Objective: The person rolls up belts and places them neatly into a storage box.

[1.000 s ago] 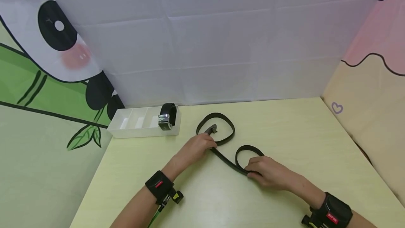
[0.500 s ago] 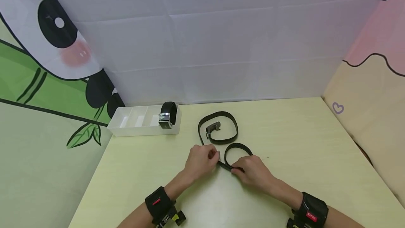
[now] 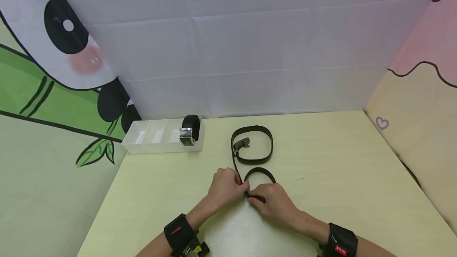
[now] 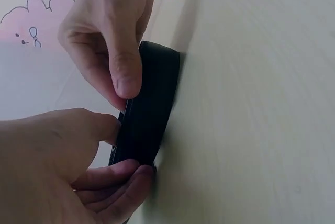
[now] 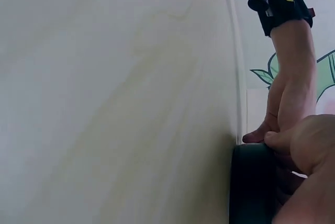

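Note:
A black belt (image 3: 270,146) stands on its edge on the table in the head view. Its far part curves in a wide loop around its grey buckle (image 3: 241,143), and its near part forms a smaller loop. My left hand (image 3: 226,185) pinches the strap where the two loops meet. Just to the right, my right hand (image 3: 273,205) grips the near end of the strap, fingertips close to the left ones. Up close in the left wrist view, thumb and fingers of both hands hold the dark strap (image 4: 149,103). The right wrist view shows the strap (image 5: 252,187) beside the right fingers.
At the back left of the table (image 3: 321,146) stands a white divided tray (image 3: 143,149). A rolled black belt (image 3: 194,127) with a silver buckle sits in its right end. A printed cloth wall (image 3: 250,50) rises behind the table.
My left hand has left the buckle area and come nearer along the strap. My right hand has moved left with the small loop, so the hands are now close together.

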### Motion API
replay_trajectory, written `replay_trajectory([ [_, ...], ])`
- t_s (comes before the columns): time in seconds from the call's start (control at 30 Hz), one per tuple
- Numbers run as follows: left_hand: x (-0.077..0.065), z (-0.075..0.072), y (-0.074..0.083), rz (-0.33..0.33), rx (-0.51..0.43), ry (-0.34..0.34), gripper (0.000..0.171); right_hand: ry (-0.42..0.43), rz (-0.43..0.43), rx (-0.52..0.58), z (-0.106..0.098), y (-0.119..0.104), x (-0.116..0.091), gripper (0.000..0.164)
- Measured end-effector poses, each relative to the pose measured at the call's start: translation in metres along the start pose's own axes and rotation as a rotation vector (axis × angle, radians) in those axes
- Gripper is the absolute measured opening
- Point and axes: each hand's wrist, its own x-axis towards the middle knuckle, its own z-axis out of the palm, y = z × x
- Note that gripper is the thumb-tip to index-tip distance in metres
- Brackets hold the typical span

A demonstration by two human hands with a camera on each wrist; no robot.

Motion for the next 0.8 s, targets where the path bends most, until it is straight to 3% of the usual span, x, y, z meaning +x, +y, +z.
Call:
replay_trajectory([
  [0.13, 0.001, -0.001, -0.002, -0.009, 0.004, -0.021, 0.048, -0.022, -0.061, 0.044, -0.010, 0.002, 0.006, 0.007],
  [0.23, 0.002, -0.003, -0.002, -0.001, 0.021, -0.032, 0.052, 0.063, -0.104, 0.030, -0.022, 0.013, 0.018, 0.007],
  [0.3, 0.002, -0.004, -0.003, -0.001, 0.038, -0.035, 0.052, 0.139, -0.111, -0.049, -0.029, 0.025, 0.028, 0.010],
  [0.37, 0.001, -0.006, -0.004, 0.002, 0.062, -0.031, 0.052, 0.152, -0.076, -0.148, -0.035, 0.038, 0.037, 0.013],
  [0.5, 0.000, -0.013, -0.007, 0.001, 0.116, -0.023, 0.053, -0.034, 0.010, -0.241, -0.038, 0.055, 0.047, 0.021],
  [0.6, 0.001, -0.019, -0.011, -0.013, 0.139, -0.024, 0.056, -0.159, 0.028, -0.209, -0.035, 0.060, 0.049, 0.017],
  [0.8, 0.006, -0.029, -0.023, -0.039, 0.145, -0.045, 0.058, -0.136, 0.054, -0.285, -0.041, 0.067, 0.044, 0.009],
])
